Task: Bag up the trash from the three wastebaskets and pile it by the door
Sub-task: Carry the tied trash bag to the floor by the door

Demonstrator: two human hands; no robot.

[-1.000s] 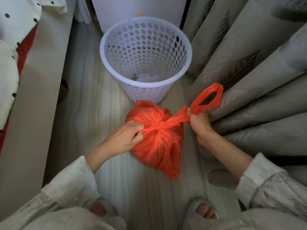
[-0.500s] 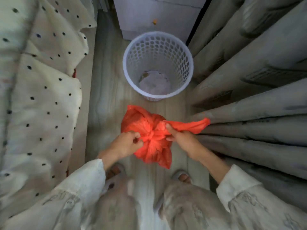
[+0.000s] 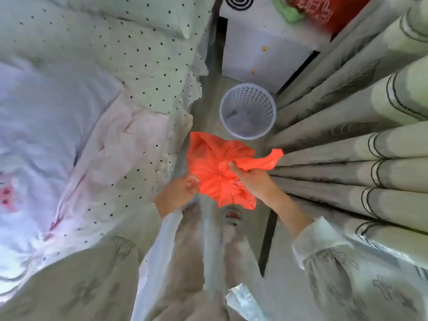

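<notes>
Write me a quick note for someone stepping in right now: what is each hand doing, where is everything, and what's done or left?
Left hand: grips the near-left edge of the orange bag.
Right hand: pinches the bag's loose handle by the knot.
Bag: knotted at the top, held between bed and curtain.
White wastebasket: on the floor just beyond, no liner.
Done: this basket's trash is bagged.
Left: carry the bag to the door; other baskets and door are out of view.

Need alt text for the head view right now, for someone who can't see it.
Both hands, left hand and right hand, grip a knotted orange trash bag held above the floor. Beyond it stands a white perforated wastebasket, between a polka-dot bed cover and pleated curtains.
</notes>
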